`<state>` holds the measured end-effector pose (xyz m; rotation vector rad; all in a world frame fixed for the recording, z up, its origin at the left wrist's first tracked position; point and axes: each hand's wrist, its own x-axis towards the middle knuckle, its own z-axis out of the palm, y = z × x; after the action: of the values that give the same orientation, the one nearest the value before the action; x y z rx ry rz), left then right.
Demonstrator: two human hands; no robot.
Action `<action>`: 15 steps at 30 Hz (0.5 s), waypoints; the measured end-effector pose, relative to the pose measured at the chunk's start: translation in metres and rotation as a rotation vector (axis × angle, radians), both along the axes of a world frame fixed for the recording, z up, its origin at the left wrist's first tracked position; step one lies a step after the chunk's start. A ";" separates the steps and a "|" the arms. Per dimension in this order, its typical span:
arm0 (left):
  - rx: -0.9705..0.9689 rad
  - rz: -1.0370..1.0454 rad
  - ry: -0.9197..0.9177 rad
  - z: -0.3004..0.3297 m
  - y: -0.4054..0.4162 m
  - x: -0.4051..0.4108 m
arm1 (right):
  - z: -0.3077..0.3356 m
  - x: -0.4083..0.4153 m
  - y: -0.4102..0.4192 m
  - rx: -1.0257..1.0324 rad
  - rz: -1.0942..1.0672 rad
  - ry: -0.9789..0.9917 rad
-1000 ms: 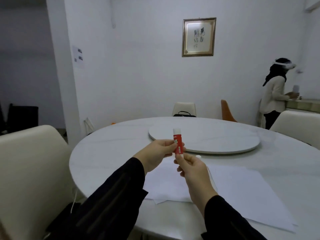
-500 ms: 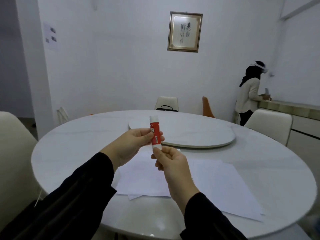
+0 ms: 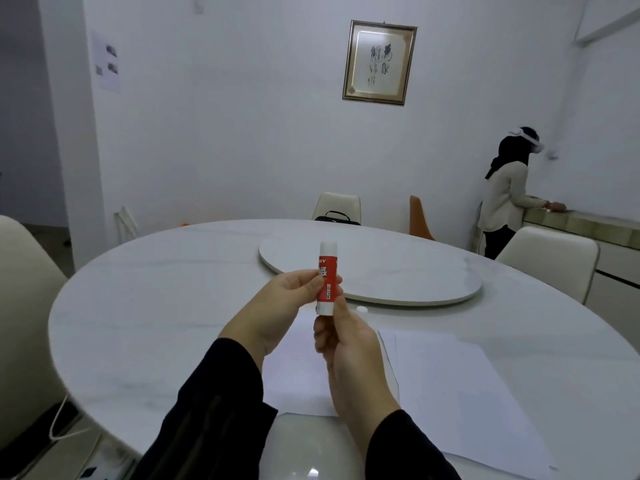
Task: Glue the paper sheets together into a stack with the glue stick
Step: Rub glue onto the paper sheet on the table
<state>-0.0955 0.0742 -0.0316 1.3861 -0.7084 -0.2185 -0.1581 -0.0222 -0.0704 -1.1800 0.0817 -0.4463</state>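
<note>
**Holding the glue stick upright over the paper**

Held upright above the round white table (image 3: 145,306), the glue stick (image 3: 327,277) is gripped by both hands. Its red labelled middle is pinched between the thumb and fingers of the left hand (image 3: 277,306), while its white lower end is closed on by the fingertips of the right hand (image 3: 349,348) from below. The stick's white upper end is left uncovered; whether this is a cap cannot be told. A small white object (image 3: 361,309) is seen on the table just beyond the right hand. White paper sheets (image 3: 460,396) are spread flat on the table beneath and to the right of the hands, overlapping one another near the table's front edge. A raised round turntable (image 3: 398,271) is set at the table's centre, behind the stick. Both forearms are covered by dark sleeves (image 3: 214,410).
</note>
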 end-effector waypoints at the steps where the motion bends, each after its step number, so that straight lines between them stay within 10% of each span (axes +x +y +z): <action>1: -0.005 -0.012 0.001 -0.001 0.000 0.000 | 0.002 0.000 0.001 0.102 0.078 0.013; 4: -0.011 -0.039 0.000 0.002 -0.003 0.000 | 0.007 0.001 0.001 0.285 0.214 0.071; 11: 0.080 0.011 -0.059 0.011 -0.002 0.005 | 0.001 0.001 -0.016 -0.432 -0.132 -0.122; 15: 0.047 -0.061 -0.040 0.013 -0.004 0.008 | 0.008 -0.001 -0.012 0.175 0.356 -0.067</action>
<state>-0.0877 0.0706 -0.0189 1.4174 -0.7843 -0.2575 -0.1588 -0.0342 -0.0622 -0.9811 -0.1436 -0.1602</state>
